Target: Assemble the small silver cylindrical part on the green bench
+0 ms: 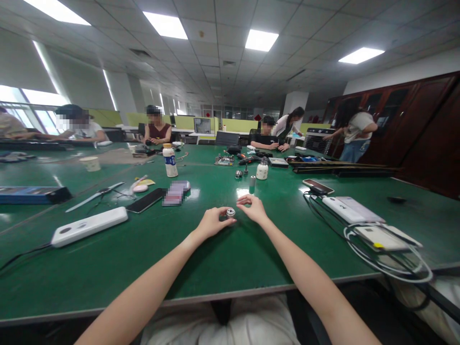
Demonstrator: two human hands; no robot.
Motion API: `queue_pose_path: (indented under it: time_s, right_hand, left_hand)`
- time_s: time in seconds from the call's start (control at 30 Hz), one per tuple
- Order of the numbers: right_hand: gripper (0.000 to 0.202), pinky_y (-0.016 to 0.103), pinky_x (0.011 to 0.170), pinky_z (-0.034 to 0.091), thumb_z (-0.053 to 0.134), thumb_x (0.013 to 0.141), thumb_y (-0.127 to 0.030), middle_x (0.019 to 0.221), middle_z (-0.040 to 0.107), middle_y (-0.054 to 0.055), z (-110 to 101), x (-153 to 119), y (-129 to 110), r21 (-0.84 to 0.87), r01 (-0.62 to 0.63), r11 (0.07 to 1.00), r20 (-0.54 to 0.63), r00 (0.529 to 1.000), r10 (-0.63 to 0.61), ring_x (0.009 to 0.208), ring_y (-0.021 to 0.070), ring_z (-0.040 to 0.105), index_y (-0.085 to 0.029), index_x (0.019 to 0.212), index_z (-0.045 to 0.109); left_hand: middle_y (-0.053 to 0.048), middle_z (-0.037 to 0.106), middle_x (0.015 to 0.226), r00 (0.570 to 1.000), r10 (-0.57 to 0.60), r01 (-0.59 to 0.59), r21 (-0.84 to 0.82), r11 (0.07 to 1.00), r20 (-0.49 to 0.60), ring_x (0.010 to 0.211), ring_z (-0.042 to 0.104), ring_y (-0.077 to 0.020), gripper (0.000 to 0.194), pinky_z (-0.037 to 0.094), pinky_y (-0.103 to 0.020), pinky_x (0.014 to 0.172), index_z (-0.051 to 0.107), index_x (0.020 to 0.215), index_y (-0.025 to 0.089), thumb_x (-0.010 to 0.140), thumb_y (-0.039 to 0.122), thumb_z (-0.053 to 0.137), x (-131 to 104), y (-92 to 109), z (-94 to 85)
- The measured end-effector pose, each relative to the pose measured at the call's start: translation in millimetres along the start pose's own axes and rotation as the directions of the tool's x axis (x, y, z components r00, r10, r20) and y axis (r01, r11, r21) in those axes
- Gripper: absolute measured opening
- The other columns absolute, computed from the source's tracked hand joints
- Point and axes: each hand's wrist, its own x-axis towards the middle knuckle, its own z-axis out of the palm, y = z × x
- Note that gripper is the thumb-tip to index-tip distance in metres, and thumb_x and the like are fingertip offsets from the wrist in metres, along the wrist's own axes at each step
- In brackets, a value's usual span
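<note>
The left hand (214,221) has its thumb and forefinger curled around a small, round, silver metal part (230,212), pinching it by the sides — its ringed top face shows between them, just above the green, glossy tabletop (230,268). The right hand (253,208) hangs just beside that part, fingers bent and bunched towards the thumb; I cannot tell whether they pinch anything tiny. Beyond the right fingertips stands an upright, plain silver metal cylinder (252,184), apart from both hands, with a squat white jar (262,171) farther off.

The step in hand looks like steadying the part for close fingertip work. The next move seems to call for a firm left pinch — top face uncovered — and for the right fingertips to line up with it precisely.
</note>
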Motion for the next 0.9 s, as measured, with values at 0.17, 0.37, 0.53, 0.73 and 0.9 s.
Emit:
queue_pose_path:
  time_s: [0.17,0.37,0.53,0.73,0.9]
  right_hand:
    - [0.020,0.039,0.087,0.058,0.072,0.069,-0.006,0.081,0.077,0.002,-3.1,-2.5,22.6,-0.130,-0.072,0.989,0.104,0.991,0.086,0.083,0.0205,0.075,-0.020,0.082,0.072]
    - [0.018,0.040,0.089,0.058,0.071,0.070,-0.007,0.084,0.077,0.003,0.3,-2.7,30.0,-0.160,-0.045,0.986,0.108,0.992,0.063,0.085,0.0201,0.074,-0.020,0.082,0.074]
    - [0.017,0.038,0.086,0.058,0.068,0.072,-0.007,0.082,0.077,0.002,0.2,-2.7,29.1,-0.156,-0.053,0.986,0.082,0.994,0.067,0.081,0.0188,0.074,-0.021,0.081,0.074]
    - [0.006,0.035,0.083,0.058,0.068,0.077,-0.022,0.083,0.076,0.005,5.5,0.6,-0.1,0.048,0.000,0.999,-0.034,0.999,0.001,0.079,0.0185,0.073,-0.018,0.082,0.070]
    - [0.015,0.032,0.075,0.058,0.072,0.074,-0.028,0.078,0.075,0.005,14.4,-6.0,-24.2,0.146,0.045,0.988,0.100,0.993,-0.060,0.073,0.0181,0.072,-0.017,0.084,0.070]
  left_hand:
    - [-0.005,0.077,0.105,1.000,-0.004,0.004,-0.004,1.000,-0.001,0.096,0.071,-0.0253,0.040,0.053,-0.033,0.087,0.073,0.110,0.022,0.077,0.044,0.069,-0.4,1.4,-0.3]
    - [-0.006,0.077,0.105,1.000,-0.004,0.004,-0.002,1.000,0.002,0.096,0.071,-0.0257,0.040,0.054,-0.033,0.086,0.072,0.111,0.022,0.078,0.043,0.069,-0.2,1.0,0.0]
    - [-0.005,0.077,0.104,1.000,-0.002,0.002,0.008,1.000,-0.001,0.095,0.071,-0.0255,0.039,0.054,-0.033,0.086,0.073,0.109,0.023,0.077,0.044,0.069,0.0,0.6,0.3]
    - [-0.005,0.077,0.104,1.000,0.007,-0.007,0.010,1.000,-0.003,0.095,0.071,-0.0256,0.039,0.053,-0.032,0.085,0.072,0.111,0.023,0.078,0.043,0.069,0.0,0.1,0.3]
    - [-0.006,0.078,0.100,1.000,0.013,-0.013,0.045,0.999,-0.001,0.095,0.071,-0.0262,0.035,0.052,-0.031,0.082,0.074,0.107,0.022,0.078,0.042,0.069,0.0,0.6,-0.3]
